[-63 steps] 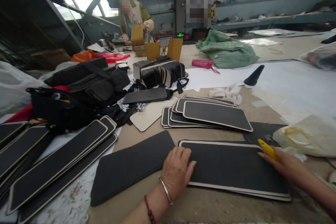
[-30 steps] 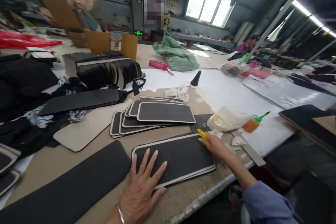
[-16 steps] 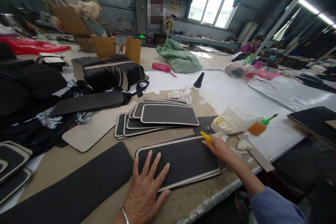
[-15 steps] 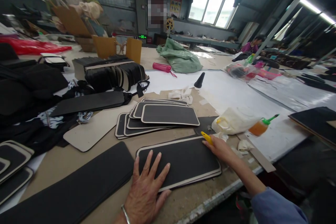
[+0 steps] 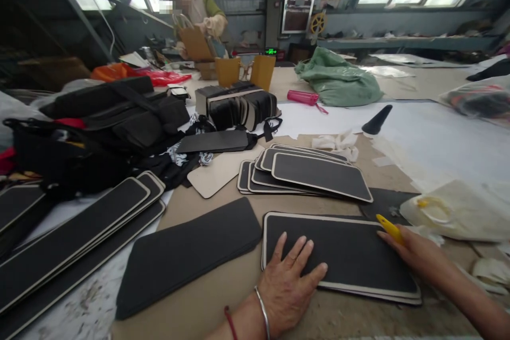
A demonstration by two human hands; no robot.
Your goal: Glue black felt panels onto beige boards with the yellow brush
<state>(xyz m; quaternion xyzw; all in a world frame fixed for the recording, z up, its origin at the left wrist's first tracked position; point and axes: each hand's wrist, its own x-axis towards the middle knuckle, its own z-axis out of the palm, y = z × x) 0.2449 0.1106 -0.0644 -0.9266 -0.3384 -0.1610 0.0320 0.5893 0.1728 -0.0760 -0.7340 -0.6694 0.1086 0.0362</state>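
My left hand [image 5: 287, 281] lies with fingers spread on the near-left part of a black rectangular panel [image 5: 338, 247]. A pale border runs round this panel, and at least one more panel shows beneath it. Over its right end, my right hand [image 5: 412, 252] is closed round a yellow-handled tool [image 5: 389, 229]; the tool's working end is hidden. Left of the panel rests a stack of plain black pieces [image 5: 191, 255]. Behind it, several pale-edged black panels [image 5: 319, 175] lie fanned in an overlapping pile.
Long pale-edged strips [image 5: 91, 223] and black bags [image 5: 131, 111] occupy the left. A row of black pieces [image 5: 239, 103] stands farther back, near a pink tube-shaped case [image 5: 303, 97] and a green sack [image 5: 338, 79]. A whitish plastic container [image 5: 450, 210] is at right. Another person [image 5: 203, 16] handles a brown bag across the table.
The view has swung left, so the table's things sit farther right in the picture. My left hand stays flat on the panel and my right hand still holds the yellow-handled tool.
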